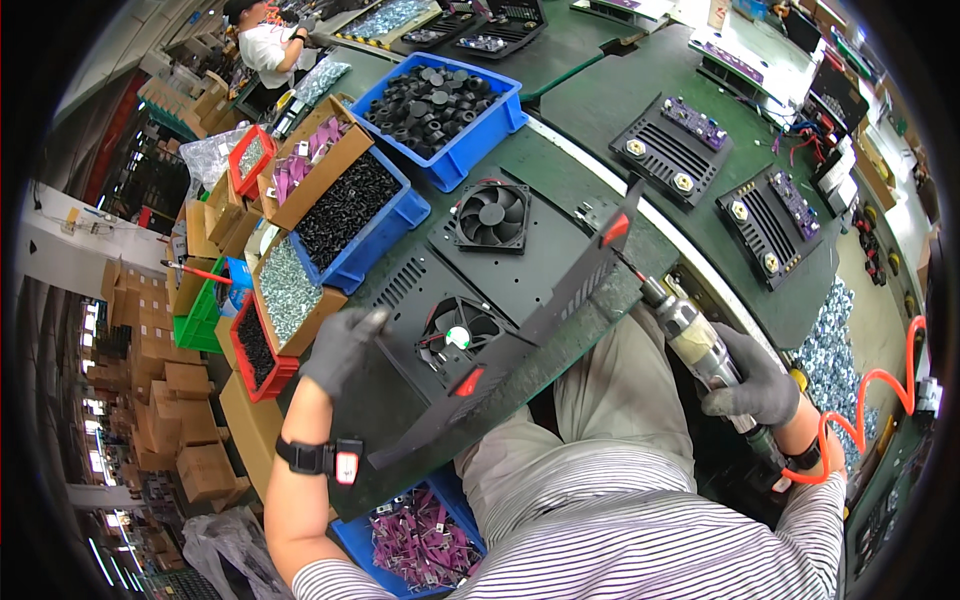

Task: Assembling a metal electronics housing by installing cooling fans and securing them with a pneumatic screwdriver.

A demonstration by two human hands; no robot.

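My right hand (755, 380), in a grey glove, is wrapped around a pneumatic screwdriver (692, 335) whose bit points up and left near a red-marked end of the black panel. My left hand (345, 350), also gloved, hovers by the panel's left edge with fingers curled together; whatever they pinch is too small or hidden. In front of me lies a black slotted metal panel (400, 290) with a fan (460, 335) carrying a white-and-green round sticker. Beyond it another black panel (545, 265) bears a second fan (492, 215). A raised black front strip (560, 300) has two red pieces.
Left of the panels stand a blue bin of black screws (350, 205), a box of silver screws (288, 285) and a red bin (258, 350). A blue bin (440, 110) holds black round parts. Two slotted panels with purple boards (770, 225) lie right. An orange coiled hose (850, 425) trails from the screwdriver.
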